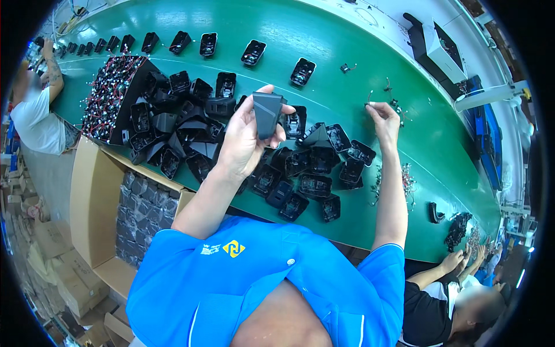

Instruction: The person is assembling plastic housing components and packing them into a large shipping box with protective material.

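Observation:
My left hand (pixel 243 141) is wrapped round a black plastic housing (pixel 267 114), lifted over a heap of similar pieces with its smooth outer side facing up. Further right, my right hand (pixel 383 122) is closed in a pinch on a thin wire lead (pixel 369 98), whose end sticks out past the fingertips. Close by the right hand, a few small wired parts (pixel 396 106) lie on the green table. Below the left hand spreads the heap of open black housings (pixel 315 186), some showing their hollow insides.
A row of black housings (pixel 253 52) runs along the green table (pixel 329 46). At left stands a black bin (pixel 110 98) heaped with wired parts, above a cardboard box (pixel 92 202) of wrapped pieces. Another wire pile (pixel 404 184) lies right. Co-workers sit at far left (pixel 39 118) and lower right (pixel 430 303).

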`<act>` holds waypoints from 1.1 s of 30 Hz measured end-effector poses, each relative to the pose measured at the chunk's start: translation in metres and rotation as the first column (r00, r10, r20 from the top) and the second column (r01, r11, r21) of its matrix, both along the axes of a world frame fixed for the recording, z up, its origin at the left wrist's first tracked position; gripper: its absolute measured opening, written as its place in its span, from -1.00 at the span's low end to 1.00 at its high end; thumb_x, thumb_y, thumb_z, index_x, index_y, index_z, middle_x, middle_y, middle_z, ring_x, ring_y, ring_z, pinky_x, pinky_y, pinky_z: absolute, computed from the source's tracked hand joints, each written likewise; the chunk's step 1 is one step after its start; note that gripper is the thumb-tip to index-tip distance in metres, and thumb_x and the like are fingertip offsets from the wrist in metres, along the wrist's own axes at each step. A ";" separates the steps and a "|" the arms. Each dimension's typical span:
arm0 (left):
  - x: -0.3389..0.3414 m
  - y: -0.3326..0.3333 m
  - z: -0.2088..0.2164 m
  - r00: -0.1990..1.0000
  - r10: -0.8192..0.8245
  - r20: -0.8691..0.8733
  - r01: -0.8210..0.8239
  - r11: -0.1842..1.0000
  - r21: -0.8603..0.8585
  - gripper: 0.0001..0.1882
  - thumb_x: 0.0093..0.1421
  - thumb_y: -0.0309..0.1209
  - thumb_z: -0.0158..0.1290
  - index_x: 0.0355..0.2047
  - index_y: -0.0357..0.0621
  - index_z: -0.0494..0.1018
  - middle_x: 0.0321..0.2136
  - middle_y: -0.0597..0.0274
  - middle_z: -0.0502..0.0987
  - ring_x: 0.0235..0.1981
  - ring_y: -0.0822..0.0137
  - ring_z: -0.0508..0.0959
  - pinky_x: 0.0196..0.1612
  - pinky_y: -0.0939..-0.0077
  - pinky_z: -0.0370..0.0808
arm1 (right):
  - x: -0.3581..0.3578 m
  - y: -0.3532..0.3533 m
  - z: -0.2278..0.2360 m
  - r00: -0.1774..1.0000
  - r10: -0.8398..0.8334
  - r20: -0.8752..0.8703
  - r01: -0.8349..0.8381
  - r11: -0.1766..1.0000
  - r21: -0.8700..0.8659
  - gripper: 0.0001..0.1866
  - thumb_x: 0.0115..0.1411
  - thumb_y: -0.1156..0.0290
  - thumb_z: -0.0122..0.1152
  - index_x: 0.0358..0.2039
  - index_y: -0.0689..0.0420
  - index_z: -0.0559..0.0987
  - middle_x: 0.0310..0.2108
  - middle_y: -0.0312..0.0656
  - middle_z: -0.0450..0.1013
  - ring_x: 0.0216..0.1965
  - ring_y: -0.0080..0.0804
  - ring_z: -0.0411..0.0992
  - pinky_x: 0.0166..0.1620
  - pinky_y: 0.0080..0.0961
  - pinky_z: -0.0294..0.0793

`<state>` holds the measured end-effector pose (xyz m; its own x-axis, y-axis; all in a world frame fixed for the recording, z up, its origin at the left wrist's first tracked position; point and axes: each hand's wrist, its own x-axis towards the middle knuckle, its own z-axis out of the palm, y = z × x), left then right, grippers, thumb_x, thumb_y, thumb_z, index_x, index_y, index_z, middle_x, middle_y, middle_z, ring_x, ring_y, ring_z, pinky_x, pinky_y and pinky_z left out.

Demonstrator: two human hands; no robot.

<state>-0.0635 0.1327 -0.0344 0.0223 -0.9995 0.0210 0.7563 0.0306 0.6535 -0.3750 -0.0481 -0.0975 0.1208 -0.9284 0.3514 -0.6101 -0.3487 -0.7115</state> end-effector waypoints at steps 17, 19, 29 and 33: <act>-0.037 -0.004 0.018 0.947 -0.210 -0.243 0.209 0.977 -0.031 -0.50 0.51 -0.32 -0.30 0.42 -0.04 0.04 0.21 0.05 0.34 0.11 0.33 0.44 0.14 0.45 0.42 | 0.118 0.147 0.091 0.927 0.301 -0.223 -0.360 0.882 -0.305 -0.81 0.03 0.55 0.31 -0.34 -0.03 0.59 -0.15 -0.52 0.58 0.08 -0.43 0.40 0.30 -0.09 -0.04; -0.038 -0.004 0.017 0.954 -0.198 -0.225 0.199 0.980 -0.016 -0.49 0.51 -0.35 -0.28 0.42 -0.04 0.04 0.18 0.06 0.35 0.11 0.33 0.44 0.15 0.44 0.42 | 0.115 0.146 0.090 0.930 0.308 -0.198 -0.356 0.889 -0.289 -0.81 0.02 0.54 0.32 -0.34 -0.03 0.59 -0.12 -0.50 0.57 0.09 -0.40 0.38 0.30 -0.09 -0.05; -0.056 0.006 0.023 0.905 0.052 0.423 -0.014 0.996 -0.092 -0.36 0.35 -0.56 0.01 0.40 -0.12 0.09 0.11 0.07 0.40 0.13 0.29 0.45 0.22 0.38 0.40 | 0.111 0.144 0.071 0.980 0.200 -0.007 -0.189 0.909 -0.371 -0.76 -0.14 0.54 0.38 -0.39 0.02 0.62 0.14 -0.24 0.41 0.15 -0.16 0.24 0.26 -0.12 0.02; -0.053 0.008 0.024 0.812 0.121 0.571 -0.003 0.979 -0.203 -0.30 0.25 -0.61 0.13 0.38 -0.17 0.15 0.09 0.05 0.43 0.12 0.26 0.47 0.24 0.36 0.39 | 0.103 0.139 0.063 0.975 0.222 0.001 -0.193 0.848 -0.493 -0.74 -0.19 0.54 0.38 -0.40 0.05 0.63 0.19 -0.17 0.34 0.15 -0.12 0.19 0.25 -0.15 0.07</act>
